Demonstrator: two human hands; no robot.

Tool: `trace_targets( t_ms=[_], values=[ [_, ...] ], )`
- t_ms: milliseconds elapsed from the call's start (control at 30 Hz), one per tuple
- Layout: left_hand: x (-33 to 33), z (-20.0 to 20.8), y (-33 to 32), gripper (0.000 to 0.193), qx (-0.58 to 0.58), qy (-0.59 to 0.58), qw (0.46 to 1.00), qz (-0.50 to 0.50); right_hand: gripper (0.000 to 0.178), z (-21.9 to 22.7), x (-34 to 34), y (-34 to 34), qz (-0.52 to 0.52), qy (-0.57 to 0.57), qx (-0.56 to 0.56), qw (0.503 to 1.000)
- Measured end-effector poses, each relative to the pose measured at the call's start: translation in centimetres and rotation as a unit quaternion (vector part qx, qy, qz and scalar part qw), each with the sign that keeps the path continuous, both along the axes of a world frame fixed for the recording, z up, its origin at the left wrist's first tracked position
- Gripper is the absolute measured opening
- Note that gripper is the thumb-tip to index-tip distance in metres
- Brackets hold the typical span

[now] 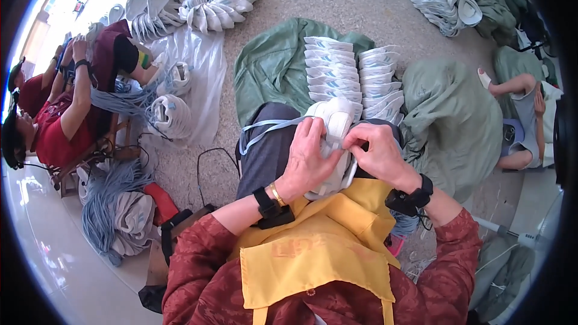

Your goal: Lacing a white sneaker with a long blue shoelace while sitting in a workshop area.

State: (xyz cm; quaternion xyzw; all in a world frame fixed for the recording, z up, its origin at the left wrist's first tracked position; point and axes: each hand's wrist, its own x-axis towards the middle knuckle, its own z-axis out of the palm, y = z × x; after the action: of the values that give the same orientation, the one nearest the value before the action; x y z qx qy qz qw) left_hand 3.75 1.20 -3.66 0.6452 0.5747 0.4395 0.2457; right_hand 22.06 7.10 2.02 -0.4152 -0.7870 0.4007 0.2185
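1. While the left hand [308, 159] presses on the white sneaker [338, 114] on the lap [262, 165], the right hand [380, 151] pinches something too small to tell.
2. The loose blue lace [263, 126] might snag if pulled too fast.

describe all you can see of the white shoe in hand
The white shoe has pale grey parts and a soft look, perhaps fabric. Its rounded end points forward; its near end is by the yellow apron. The left hand covers part of its left side; the right hand pinches at its right.
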Motion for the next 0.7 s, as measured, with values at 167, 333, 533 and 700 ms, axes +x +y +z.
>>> trace_targets(
  t_ms=[167, 333, 533, 700],
  values=[
    [-0.1, 0.0, 0.1, 0.045, -0.010, -0.007, 1.000, 0.007, 0.012, 0.0, 0.1, 0.5, 0.037, -0.013, 0.025, 0.999],
    [-0.1, -0.4, 0.3, 0.046, 0.005, -0.003, 1.000, 0.010, 0.010, -0.6, 0.5, 1.0, 0.102, -0.024, 0.115, 0.988],
    [-0.1, -0.1, 0.4, 0.046, -0.016, 0.010, 1.000, 0.014, 0.009, -0.4, 0.2, 2.1, 0.260, -0.158, 0.290, 0.908],
    [-2.0, -0.1, 0.4, 0.042, -0.051, -0.050, 0.996, -0.047, 0.011, -0.1, -0.2, 2.0, 0.295, -0.195, 0.346, 0.869]
  ],
)
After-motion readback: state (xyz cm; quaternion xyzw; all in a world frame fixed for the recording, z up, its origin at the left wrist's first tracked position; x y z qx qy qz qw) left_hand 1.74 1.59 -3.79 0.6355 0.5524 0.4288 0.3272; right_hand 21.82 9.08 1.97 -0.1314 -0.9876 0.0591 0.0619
